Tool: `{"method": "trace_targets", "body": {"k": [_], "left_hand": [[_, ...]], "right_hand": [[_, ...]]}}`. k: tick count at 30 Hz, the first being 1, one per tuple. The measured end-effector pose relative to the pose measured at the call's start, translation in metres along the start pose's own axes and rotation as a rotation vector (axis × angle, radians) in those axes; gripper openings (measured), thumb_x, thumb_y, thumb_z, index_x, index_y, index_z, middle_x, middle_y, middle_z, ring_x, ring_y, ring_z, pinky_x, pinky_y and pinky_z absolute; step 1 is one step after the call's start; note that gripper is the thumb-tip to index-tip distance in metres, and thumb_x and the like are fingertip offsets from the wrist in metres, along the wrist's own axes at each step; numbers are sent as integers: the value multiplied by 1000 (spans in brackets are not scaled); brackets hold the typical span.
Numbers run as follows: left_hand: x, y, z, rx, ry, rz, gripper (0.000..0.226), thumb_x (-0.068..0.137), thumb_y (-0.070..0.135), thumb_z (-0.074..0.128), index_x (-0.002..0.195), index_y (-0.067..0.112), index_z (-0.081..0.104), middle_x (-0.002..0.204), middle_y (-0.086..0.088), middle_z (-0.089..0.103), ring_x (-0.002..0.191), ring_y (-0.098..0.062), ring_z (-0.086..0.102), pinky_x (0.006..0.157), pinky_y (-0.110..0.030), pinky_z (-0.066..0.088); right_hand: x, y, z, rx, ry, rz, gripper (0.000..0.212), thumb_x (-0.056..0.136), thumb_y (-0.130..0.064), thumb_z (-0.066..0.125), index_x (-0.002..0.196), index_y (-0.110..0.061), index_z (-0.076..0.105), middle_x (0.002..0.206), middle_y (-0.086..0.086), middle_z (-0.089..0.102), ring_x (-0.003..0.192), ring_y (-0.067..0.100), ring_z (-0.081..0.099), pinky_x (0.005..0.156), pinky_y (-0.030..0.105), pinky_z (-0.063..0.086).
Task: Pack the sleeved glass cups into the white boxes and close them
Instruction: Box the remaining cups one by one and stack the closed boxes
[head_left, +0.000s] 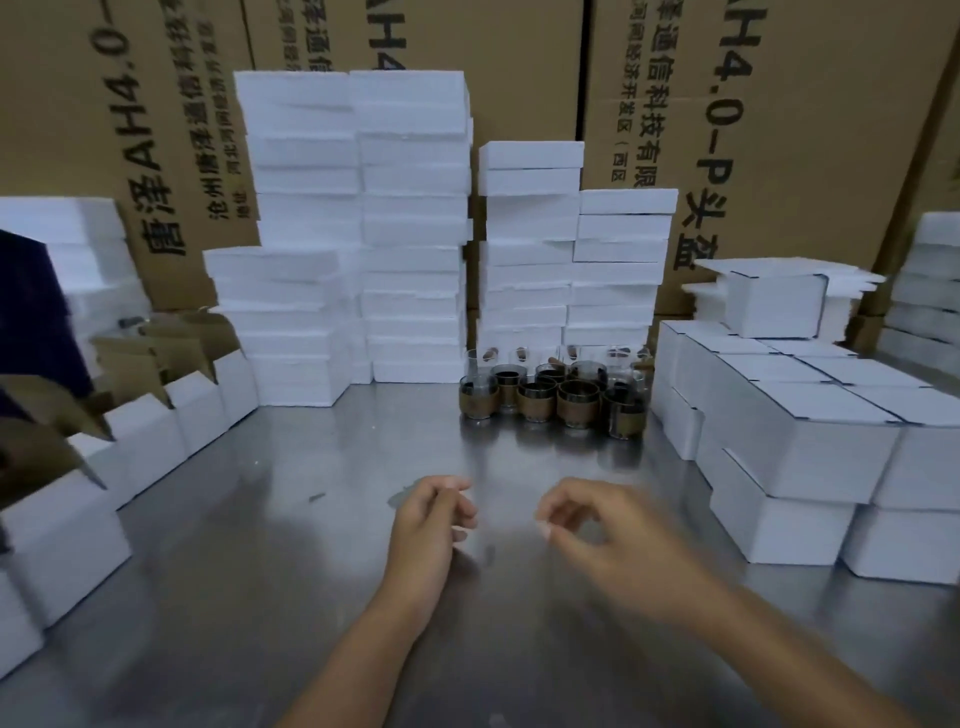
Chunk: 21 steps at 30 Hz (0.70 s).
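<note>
Several glass cups with brown sleeves (556, 397) stand clustered at the back of the steel table (291, 545). Closed white boxes (800, 447) are stacked at the right. A row of white boxes with open brown flaps (156, 410) runs along the left. My left hand (431, 525) and my right hand (602, 530) hover over the table's middle, well short of the cups. Both have loosely curled fingers and hold nothing. The right hand is blurred.
Tall stacks of white foam slabs (358, 234) stand behind the cups, with more at the far left and far right. Large brown cartons (779, 104) form the back wall. A small dark scrap (317, 497) lies on the table left of my hands.
</note>
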<state>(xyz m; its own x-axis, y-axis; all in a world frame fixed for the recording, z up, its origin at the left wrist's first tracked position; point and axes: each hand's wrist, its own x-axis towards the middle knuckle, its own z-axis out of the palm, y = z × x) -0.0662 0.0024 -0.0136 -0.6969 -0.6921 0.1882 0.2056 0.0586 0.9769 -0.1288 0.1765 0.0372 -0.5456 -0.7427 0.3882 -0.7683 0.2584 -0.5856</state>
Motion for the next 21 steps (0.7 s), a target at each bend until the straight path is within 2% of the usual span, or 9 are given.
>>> {"method": "trace_targets", "body": {"k": [5,8,12,14,16,19,21], "left_hand": [[-9,3,-7,11,-27,-31,14,94,5,45,93,6,60,71,-4,57,66,-13,54,48,-14,44],[-16,6,-11,72,-52,-6,15,93,4,47,88,12,58,69,0,57,64,-10,54,55,-11,42],[-25,11,-29,264,-114,121,23,91,7,53,82,27,57,81,6,61,77,-7,57,70,-10,42],[-25,20,-49,369,-66,237,26,89,8,58,79,31,57,83,13,61,74,5,54,68,-6,39],[-21,33,-74,443,23,303,24,89,9,59,79,31,56,82,15,60,73,9,53,67,-3,36],[-14,54,-119,635,134,370,14,90,9,56,92,22,57,92,9,58,87,-3,53,71,-3,33],[-10,67,-148,795,197,396,13,91,11,54,102,18,57,102,4,56,99,-11,51,81,-15,35]], "right_hand": [[-13,25,30,80,197,133,17,87,-7,62,74,-18,62,73,-3,64,74,5,58,69,22,45],[-21,32,32,73,295,161,19,85,-1,63,73,-15,62,73,-4,65,72,6,59,66,15,41],[-24,30,29,50,298,144,19,85,2,62,73,-13,62,73,-4,65,74,7,59,64,7,39],[-25,27,30,25,282,129,20,84,3,62,73,-13,62,72,-4,65,69,9,60,64,5,39],[-26,26,30,4,267,127,20,84,2,62,74,-14,62,71,-3,64,70,8,59,62,7,40],[-26,26,30,-10,248,140,21,85,0,62,74,-18,61,70,-3,64,70,8,59,61,13,39],[-27,25,30,-17,252,144,22,85,-1,63,73,-18,60,70,-3,64,68,8,58,60,12,38]]}}
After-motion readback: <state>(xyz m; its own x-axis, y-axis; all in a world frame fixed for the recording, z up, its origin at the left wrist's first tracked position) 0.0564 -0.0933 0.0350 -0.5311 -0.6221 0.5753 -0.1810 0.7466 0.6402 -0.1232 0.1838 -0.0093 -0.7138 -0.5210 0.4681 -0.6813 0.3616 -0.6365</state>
